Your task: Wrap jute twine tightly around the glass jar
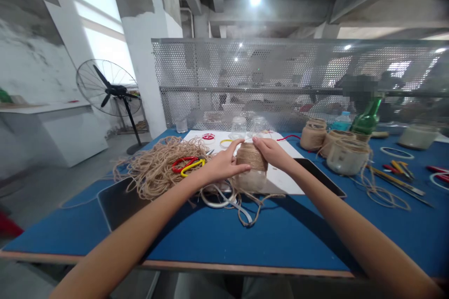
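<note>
A glass jar [251, 180] stands in front of me, its upper part wound with brown twine [251, 156] and its lower part bare. My left hand [224, 163] grips the jar from the left, thumb across the front of the winding. On the other side my right hand [271, 152] holds the jar near its top, fingers at the rim. Loose twine ends [257, 208] and a roll of white tape [219, 201] lie just before the jar. Left of it, red scissors [182, 164] and yellow scissors [192, 168] rest on a heap of twine [154, 161].
White sheets [287, 182] lie under the jar on the blue table [210, 247]. Clear glass jars [239, 126] stand behind. Rightward are twine-wrapped jars [313, 135], a half-wrapped jar [347, 159], a green bottle [366, 119] and pencils [398, 182]. A perforated metal screen [210, 72] borders the back.
</note>
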Demonstrator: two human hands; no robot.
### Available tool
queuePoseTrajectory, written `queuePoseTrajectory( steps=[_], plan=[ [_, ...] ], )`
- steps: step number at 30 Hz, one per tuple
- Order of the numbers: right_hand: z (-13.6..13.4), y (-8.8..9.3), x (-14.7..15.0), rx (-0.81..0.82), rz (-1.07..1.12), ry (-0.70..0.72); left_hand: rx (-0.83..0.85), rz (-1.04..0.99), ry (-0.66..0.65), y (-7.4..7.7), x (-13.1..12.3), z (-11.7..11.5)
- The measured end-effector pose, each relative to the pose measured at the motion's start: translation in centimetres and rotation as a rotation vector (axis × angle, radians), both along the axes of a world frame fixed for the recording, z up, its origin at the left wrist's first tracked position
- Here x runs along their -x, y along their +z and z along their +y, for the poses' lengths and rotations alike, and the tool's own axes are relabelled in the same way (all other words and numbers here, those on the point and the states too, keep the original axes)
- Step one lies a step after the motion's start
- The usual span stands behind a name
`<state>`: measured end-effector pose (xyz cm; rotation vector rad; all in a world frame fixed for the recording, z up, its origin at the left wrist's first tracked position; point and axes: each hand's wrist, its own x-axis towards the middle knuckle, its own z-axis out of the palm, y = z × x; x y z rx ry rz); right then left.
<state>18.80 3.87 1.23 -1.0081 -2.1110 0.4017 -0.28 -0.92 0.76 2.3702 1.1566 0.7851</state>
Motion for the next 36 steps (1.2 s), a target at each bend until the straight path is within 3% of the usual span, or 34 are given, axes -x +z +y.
queuePoseTrajectory(
  steps=[5, 11, 14, 19, 24, 32, 36],
  plan=[
    [0.7, -1.3, -0.4, 0.048, 0.115, 0.079, -0.001, 0.005, -0.002, -0.4, 0.4, 0.6],
    [0.1, -1.4, -0.8, 0.100, 0.199, 0.082, 0.067, -0.009, -0.073, -0.6, 0.6, 0.7],
    [-0.3, -1.1, -0.8, 0.072, 0.123, 0.053, 0.075, -0.015, -0.077, -0.7, 0.6, 0.6],
    [-0.6, -0.4, -1.0, -0.226, -0.128, -0.006, 0.055, 0.007, -0.057, -0.7, 0.6, 0.6],
    [-1.0, 0.1, -1.3, -0.344, -0.197, -0.108, 0.020, 0.049, -0.079, -0.4, 0.6, 0.5],
    [-2.8, 0.7, 0.7, -0.366, -0.321, -0.210, -0.030, 0.080, -0.075, -0.5, 0.3, 0.4],
    [-2.6, 0.7, 0.8, -0.283, -0.279, -0.130, -0.037, 0.090, -0.078, -0.6, 0.3, 0.4]
  ],
)
